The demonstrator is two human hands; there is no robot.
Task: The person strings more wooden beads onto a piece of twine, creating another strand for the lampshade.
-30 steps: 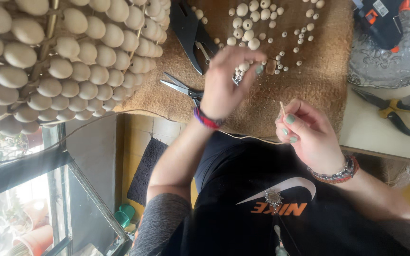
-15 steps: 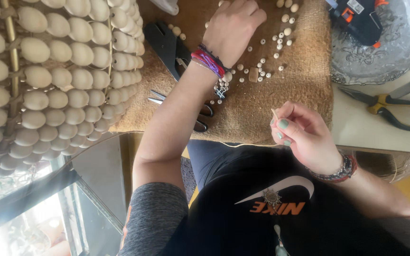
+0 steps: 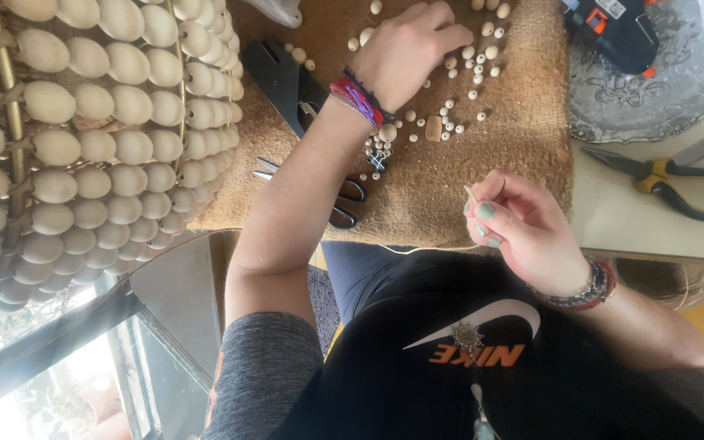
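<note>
Big frame of fat wooden beads (image 3: 83,138) fills the left side, w/ a thin gold rod running through it. Next to it a brown mat (image 3: 417,195) covers most of the desk (image 3: 613,220); the mat's near edge sits by the desk's near edge.

At the desk's far right corner sits a clear glass plate (image 3: 653,98) w/ a black & orange glue gun (image 3: 613,28) on it. Just near of the plate, on bare desk, lie pliers (image 3: 670,179) w/ yellow & black handles. A black tool (image 3: 283,81) lies on the mat's left part, & scissors (image 3: 327,191) lie close to the mat's near edge, partly under the arm.

Left hand (image 3: 413,53) reaches out to the far part of the mat. Its fingers curl down onto the small wooden beads (image 3: 458,98) spread there; can't tell if it has picked one up. Red & purple bands sit on that wrist.

Right hand (image 3: 519,224) is over the mat's near right corner, close to the body. Thumb & first fingers are pinched tight on a thin pale string (image 3: 471,194), & its tip pokes up past the fingers. Nails are painted soft green. Bead bracelets are on that wrist.
</note>
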